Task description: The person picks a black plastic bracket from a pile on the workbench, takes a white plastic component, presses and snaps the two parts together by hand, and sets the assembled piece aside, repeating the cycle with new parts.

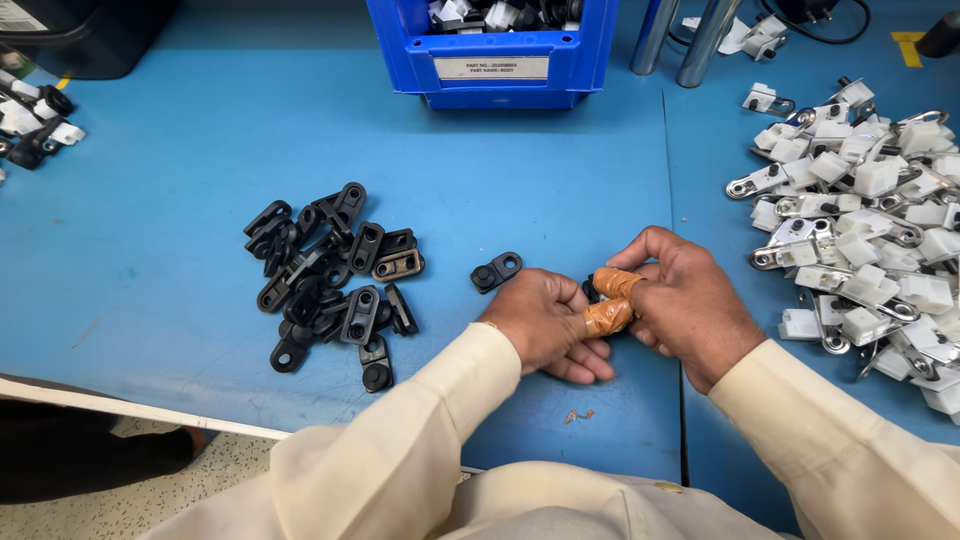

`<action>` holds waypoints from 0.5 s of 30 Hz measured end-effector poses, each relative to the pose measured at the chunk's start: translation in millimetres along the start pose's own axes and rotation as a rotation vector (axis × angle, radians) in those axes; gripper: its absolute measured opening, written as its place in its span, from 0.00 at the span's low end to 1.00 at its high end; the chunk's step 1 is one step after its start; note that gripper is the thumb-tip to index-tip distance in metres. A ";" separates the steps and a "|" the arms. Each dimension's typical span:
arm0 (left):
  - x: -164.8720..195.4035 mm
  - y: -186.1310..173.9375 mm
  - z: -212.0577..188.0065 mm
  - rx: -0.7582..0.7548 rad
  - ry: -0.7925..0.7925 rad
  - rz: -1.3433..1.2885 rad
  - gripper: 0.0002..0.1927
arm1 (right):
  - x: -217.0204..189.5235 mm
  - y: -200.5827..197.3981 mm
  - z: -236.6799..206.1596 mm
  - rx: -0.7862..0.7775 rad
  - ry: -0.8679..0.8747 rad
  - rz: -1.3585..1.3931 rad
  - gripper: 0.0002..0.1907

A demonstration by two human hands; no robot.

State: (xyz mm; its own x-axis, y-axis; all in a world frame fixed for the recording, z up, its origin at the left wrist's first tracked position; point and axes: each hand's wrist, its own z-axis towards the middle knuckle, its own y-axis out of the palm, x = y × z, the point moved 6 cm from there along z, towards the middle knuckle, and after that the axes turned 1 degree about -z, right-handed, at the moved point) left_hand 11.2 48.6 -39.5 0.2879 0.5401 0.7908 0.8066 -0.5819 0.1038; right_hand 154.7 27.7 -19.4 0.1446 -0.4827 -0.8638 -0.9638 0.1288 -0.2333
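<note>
My left hand point(548, 322) and my right hand point(688, 300) meet over the blue table, fingers pressed together around a small black plastic part point(591, 290) that is mostly hidden. A thumb and a finger are wrapped in brown tape point(612, 300). One loose black part point(496, 271) lies just left of my left hand. Further left, a pile of black plastic parts point(335, 275) rests on the table. To the right of my right hand lies a heap of white and metal clip parts point(865, 220).
A blue bin point(490, 62) with assembled parts stands at the back centre. Two metal posts point(680, 35) rise behind it to the right. More black and white parts point(35, 120) lie at the far left edge. The table's front edge point(120, 408) runs lower left.
</note>
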 end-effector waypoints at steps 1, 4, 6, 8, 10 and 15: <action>-0.5 -1.2 1.7 -0.005 -0.003 0.012 0.14 | 2.1 -1.4 0.5 -0.003 0.008 -0.008 0.12; -1.2 -2.4 5.3 -0.019 -0.053 -0.006 0.11 | 5.2 -1.3 1.8 0.005 0.002 -0.007 0.08; -1.7 -2.3 4.7 -0.015 -0.079 -0.032 0.08 | 4.4 0.7 1.1 0.013 -0.039 -0.005 0.07; -0.8 -3.0 2.7 0.006 -0.085 -0.050 0.08 | 0.2 3.9 -0.2 0.019 -0.108 -0.007 0.08; -0.2 -2.2 0.2 0.013 -0.086 -0.044 0.09 | -1.2 3.9 -2.8 0.081 -0.115 -0.067 0.04; 2.7 2.2 -2.7 -0.049 -0.065 -0.007 0.07 | -18.4 8.2 -11.1 0.204 -0.271 -0.350 0.06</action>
State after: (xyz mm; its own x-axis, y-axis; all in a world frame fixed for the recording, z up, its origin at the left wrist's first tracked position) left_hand 12.3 47.2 -35.5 0.3162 0.5815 0.7496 0.7828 -0.6063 0.1401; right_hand 141.6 28.0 -0.5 0.5314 -0.2877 -0.7968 -0.7874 0.1792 -0.5898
